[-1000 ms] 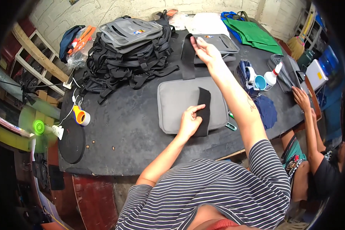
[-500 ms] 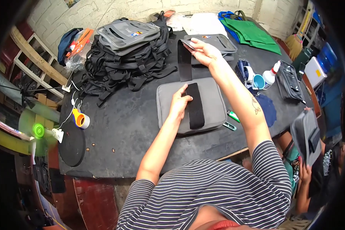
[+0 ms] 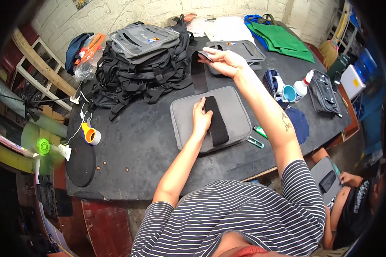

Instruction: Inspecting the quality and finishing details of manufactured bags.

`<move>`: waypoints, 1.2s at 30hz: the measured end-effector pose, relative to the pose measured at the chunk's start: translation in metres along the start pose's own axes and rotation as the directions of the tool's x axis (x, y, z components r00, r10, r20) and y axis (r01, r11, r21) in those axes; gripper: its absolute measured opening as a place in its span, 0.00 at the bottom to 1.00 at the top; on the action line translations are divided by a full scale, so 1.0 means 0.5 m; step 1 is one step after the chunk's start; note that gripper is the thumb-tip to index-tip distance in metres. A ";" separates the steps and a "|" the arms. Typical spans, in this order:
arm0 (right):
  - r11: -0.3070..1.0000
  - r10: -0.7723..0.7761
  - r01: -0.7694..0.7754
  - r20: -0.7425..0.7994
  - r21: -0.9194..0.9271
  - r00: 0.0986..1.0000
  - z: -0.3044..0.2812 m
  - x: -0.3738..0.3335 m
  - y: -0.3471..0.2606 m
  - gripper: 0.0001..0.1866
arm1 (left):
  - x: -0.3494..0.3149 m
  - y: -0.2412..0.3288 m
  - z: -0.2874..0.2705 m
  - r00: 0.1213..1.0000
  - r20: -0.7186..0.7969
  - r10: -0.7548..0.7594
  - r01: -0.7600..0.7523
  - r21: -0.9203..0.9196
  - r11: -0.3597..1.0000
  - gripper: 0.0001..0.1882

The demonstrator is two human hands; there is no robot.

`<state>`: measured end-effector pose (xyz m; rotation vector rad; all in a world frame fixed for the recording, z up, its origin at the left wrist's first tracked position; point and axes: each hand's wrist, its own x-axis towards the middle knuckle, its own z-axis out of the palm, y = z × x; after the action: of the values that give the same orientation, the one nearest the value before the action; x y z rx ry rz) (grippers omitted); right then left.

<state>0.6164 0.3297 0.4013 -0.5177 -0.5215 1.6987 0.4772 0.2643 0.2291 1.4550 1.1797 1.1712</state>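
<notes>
A grey fabric case [image 3: 182, 112] with rounded corners lies flat on the dark table in front of me. Across its face runs a wide black band [image 3: 219, 128]. My left hand [image 3: 201, 120] rests on the case, its thumb and fingers closed at the band's left edge. From the far side of the case a long black strap [image 3: 199, 79] rises. Its upper end is pinched in my raised right hand [image 3: 227, 63], above the table. Right of the case lie a green marker-like item [image 3: 260, 131] and a green utility cutter [image 3: 255, 141].
Black backpacks [image 3: 158, 70] are piled far left, beside another grey case [image 3: 244, 50]. Green fabric [image 3: 283, 40], a white spray bottle [image 3: 301, 89] and tape rolls [image 3: 289, 92] are to the right. A co-worker holds a grey case [image 3: 327, 180] at lower right. A fan [image 3: 43, 146] spins left.
My right hand has drawn the strap end slightly left and nearer. The case has turned and shifted a little left under my left hand. The co-worker's grey case has moved lower.
</notes>
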 end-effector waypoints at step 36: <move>0.986 0.042 -0.046 -0.032 -0.159 0.999 0.011 -0.018 0.030 0.19 | 0.084 0.022 -0.057 0.995 -0.006 -0.098 0.098 -0.021 0.995 0.37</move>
<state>0.6028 0.3177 0.3973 -0.6724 -0.6323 1.6973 0.4545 0.3064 0.2495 1.3636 1.2267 1.1189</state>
